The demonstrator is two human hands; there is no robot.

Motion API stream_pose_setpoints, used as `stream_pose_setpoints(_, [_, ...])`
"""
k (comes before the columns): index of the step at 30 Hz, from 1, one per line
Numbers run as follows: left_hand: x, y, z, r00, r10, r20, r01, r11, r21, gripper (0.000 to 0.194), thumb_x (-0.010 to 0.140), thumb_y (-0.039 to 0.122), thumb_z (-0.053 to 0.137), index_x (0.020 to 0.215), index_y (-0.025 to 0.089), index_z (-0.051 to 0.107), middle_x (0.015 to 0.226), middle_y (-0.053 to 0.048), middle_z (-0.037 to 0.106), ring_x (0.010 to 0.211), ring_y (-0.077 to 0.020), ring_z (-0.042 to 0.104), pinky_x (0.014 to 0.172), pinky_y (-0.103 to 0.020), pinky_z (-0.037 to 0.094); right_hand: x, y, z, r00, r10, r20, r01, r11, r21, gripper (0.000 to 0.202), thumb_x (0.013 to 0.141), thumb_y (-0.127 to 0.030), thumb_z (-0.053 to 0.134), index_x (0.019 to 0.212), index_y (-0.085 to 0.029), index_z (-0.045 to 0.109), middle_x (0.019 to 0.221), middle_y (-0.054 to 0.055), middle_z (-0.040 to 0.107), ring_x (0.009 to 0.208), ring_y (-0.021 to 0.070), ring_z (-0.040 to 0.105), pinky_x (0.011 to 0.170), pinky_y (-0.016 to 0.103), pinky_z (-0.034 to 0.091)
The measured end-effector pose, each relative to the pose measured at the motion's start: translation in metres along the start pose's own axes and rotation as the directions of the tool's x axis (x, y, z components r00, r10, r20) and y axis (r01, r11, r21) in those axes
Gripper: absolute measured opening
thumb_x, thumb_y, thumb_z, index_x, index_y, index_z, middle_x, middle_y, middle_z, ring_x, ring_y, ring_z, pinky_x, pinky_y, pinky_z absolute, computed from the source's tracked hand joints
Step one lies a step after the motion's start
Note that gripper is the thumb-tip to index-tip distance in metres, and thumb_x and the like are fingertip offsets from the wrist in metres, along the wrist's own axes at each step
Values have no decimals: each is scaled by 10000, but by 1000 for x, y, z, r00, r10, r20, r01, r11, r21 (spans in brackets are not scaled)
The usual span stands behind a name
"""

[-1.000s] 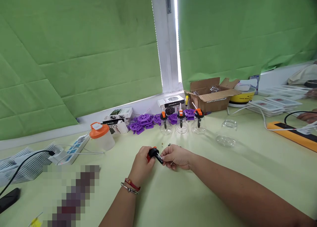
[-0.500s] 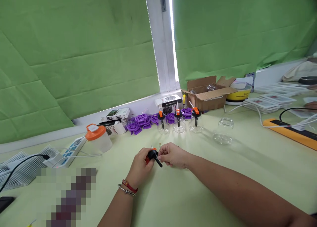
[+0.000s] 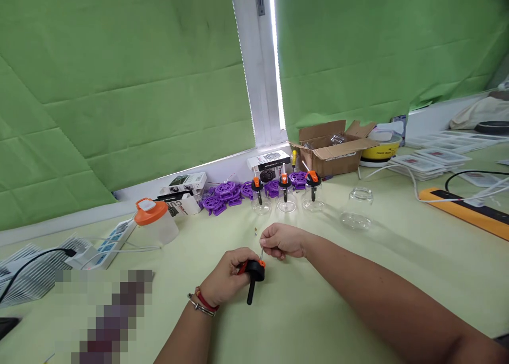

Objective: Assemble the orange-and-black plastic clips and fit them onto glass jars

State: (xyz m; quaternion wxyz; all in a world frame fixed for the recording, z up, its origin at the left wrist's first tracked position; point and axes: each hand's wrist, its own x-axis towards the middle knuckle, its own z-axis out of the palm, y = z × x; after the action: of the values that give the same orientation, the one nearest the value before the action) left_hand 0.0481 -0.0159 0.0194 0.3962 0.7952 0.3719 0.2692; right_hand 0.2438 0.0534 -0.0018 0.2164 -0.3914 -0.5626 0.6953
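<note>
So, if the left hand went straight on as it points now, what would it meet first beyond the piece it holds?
Probably the right hand, close ahead and pinching a thin rod; depth is unclear.

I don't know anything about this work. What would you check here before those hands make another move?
1. Left hand has a grip on the black cap: ok.
2. Right hand pinches the thin rod above the cap: ok.
3. Rod fully seated in the cap: cannot tell; its lower end is at the orange part, but any depth inside is hidden.
4. Three capped glass jars standing upright behind the hands: ok.
5. Cap on the separate glass jar to the right: not ok, it has none.
6. Small bits on the table identified: cannot tell, too small.
</note>
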Motion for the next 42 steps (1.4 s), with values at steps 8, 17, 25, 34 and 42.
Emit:
stream_pose_setpoints(8, [0,-8,-6,947,-105,-305,36,974,-223,304,584,91,494,850,155,627,812,-43,650,770,-172,601,729,-315,500,13,8,11,782,-506,-363,256,793,-552,96,862,-216,476,793,-172,527,641,-1,567,606,115,563,580,225,430])
stream_pose_setpoints(17, [11,-31,-11,656,-339,-675,195,939,-282,304,592,175,536,876,138,637,818,-41,669,784,-176,606,743,-313,484,32,24,43,881,-465,86,76,-39,-996,186,804,-35,460,856,-139,605,870,93,614,751,184,601,627,264,402])
stream_pose_setpoints(25, [10,-30,-10,660,-314,-682,303,943,-140,306,633,301,630,900,153,645,846,-47,685,808,-197,614,769,-317,467,29,24,37,833,-550,-62,123,293,-948,228,906,-169,418,797,-154,618,847,67,599,758,149,577,665,242,383])
stream_pose_setpoints(34, [10,-45,-4,784,-132,-606,219,973,71,314,656,284,677,957,197,668,947,-53,657,855,-196,613,812,-342,481,8,8,37,956,-176,-233,153,982,-114,208,814,-308,558,675,-152,555,555,-35,522,409,47,347,428,195,275])
stream_pose_setpoints(42, [10,-54,-4,828,-76,-555,148,985,87,359,694,281,687,1046,224,654,991,-58,625,889,-195,606,776,-333,503,3,4,29,995,-53,-84,58,996,61,302,778,-397,614,619,-155,530,492,-41,515,358,35,351,366,182,202])
